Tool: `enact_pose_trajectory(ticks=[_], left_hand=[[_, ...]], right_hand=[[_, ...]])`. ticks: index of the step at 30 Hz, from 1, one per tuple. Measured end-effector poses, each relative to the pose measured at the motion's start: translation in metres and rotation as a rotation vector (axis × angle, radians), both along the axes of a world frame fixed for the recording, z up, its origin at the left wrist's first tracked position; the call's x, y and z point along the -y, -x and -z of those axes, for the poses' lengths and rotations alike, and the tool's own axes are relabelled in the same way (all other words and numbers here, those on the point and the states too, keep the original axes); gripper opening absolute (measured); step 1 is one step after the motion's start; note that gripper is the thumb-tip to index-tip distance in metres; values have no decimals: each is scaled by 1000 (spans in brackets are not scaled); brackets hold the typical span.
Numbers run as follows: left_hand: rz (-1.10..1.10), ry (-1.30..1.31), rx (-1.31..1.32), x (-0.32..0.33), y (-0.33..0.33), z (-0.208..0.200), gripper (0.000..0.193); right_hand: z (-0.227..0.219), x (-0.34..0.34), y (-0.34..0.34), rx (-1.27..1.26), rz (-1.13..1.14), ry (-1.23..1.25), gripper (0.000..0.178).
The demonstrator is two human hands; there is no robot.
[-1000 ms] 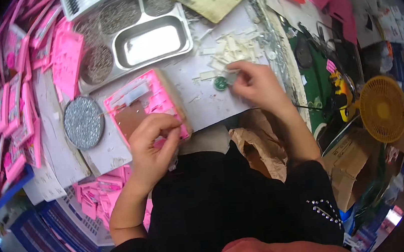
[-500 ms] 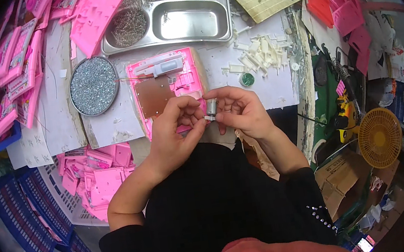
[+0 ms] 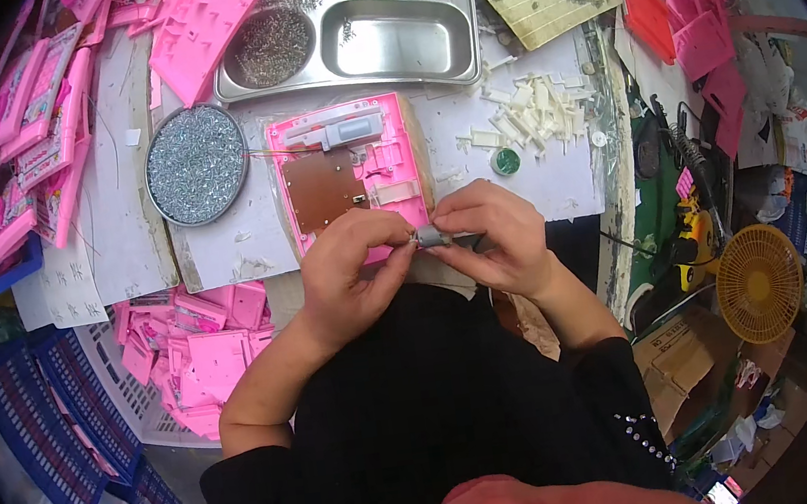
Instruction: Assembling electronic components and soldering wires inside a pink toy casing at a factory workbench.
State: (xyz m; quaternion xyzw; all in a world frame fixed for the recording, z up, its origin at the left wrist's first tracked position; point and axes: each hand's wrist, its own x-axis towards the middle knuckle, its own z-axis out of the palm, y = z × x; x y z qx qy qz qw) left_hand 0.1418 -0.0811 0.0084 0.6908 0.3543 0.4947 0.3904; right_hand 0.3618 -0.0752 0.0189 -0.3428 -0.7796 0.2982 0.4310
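A worker in a black, stud-trimmed top bends over a cluttered desk (image 3: pixel 567 187), a small grey cyl. (image 3: pixel 434 237) held btwn. both hands at the near R. corner of an open pink housing (image 3: pixel 400 162). The R. hand (image 3: pixel 503 240) pinches the cyl. btwn. thumb & fingers; the L. hand (image 3: pixel 355 266) pinches at its L. end, thumb to forefinger, tho the exact contact is too small to tell. The two-ended hold, close to the body, prob. keeps so slight a pc. steady & in sight. The housing lies open side up, prob. so its insides stay reachable: a brown board (image 3: pixel 320 190) at L., a pale grey block (image 3: pixel 352 130) along the far edge.

Supplies ring it, prob. sorted by kind for quick picking: a round dish (image 3: pixel 150 187) of silvery bits at L.; a steel tray (image 3: pixel 468 58) beyond, its compartments likely keeping small metal pcs. apart; loose white plastic pcs. (image 3: pixel 537 110) at R., w/ a green disc (image 3: pixel 505 161) just beside. More pink parts (image 3: pixel 210 356) are heaped in a crate below the desk's near edge, prob. to save desk space.
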Motion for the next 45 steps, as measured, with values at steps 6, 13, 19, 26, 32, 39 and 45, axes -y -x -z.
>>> enact_pose_trajectory(ticks=[6, 13, 19, 26, 32, 39, 45], left_hand=[[39, 113, -14, 2, 5, 0, 20], [-10, 91, -109, 5, 9, -4, 21], [-156, -49, -165, 9, 13, 3, 22], [-319, -158, -376, -20, 39, 9, 36], [-342, -169, -834, -48, 58, 16, 47], [-425, -212, -813, -47, 57, 18, 42], [-365, -160, -836, -44, 60, 13, 19]], right_hand=[[1, -1, 5, 6, -24, -76, 36], [3, -3, 10, 7, -41, -110, 37], [4, -12, 17, 65, -5, -165, 37], [16, -27, 13, 103, 97, -183, 33], [28, -45, 13, 110, 227, 80, 34], [35, -56, 20, 265, 246, 30, 30], [27, -61, 18, 390, 193, -20, 28]])
